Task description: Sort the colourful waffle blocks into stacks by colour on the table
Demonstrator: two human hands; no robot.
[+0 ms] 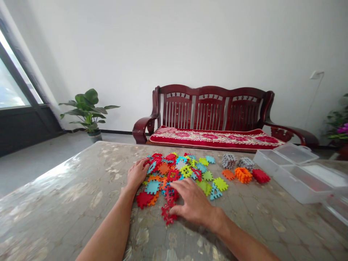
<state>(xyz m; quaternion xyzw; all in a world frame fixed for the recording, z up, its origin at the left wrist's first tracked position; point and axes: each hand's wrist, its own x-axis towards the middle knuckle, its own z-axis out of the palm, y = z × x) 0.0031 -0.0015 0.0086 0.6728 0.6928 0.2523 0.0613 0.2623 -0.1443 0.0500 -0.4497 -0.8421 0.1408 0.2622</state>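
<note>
A loose pile of notched plastic pieces in red, blue, green and orange lies on the table [95,203]. My left hand [138,173] rests at the pile's left edge, its fingertips beside a blue piece [152,167]; what they hold, if anything, is hidden. Over the near right part of the pile, my right hand [191,199] has its thumb and fingers apart, the thumb at a red openwork piece [168,213]. Right of the pile stand grey stacks [229,161], an orange stack [243,175] and a red stack [261,176].
Clear plastic boxes [301,181] with raised lids stand at the table's right side. Beyond the table is a dark red wooden bench [209,108] with a patterned red cover. A potted plant [91,110] stands on the floor at the left.
</note>
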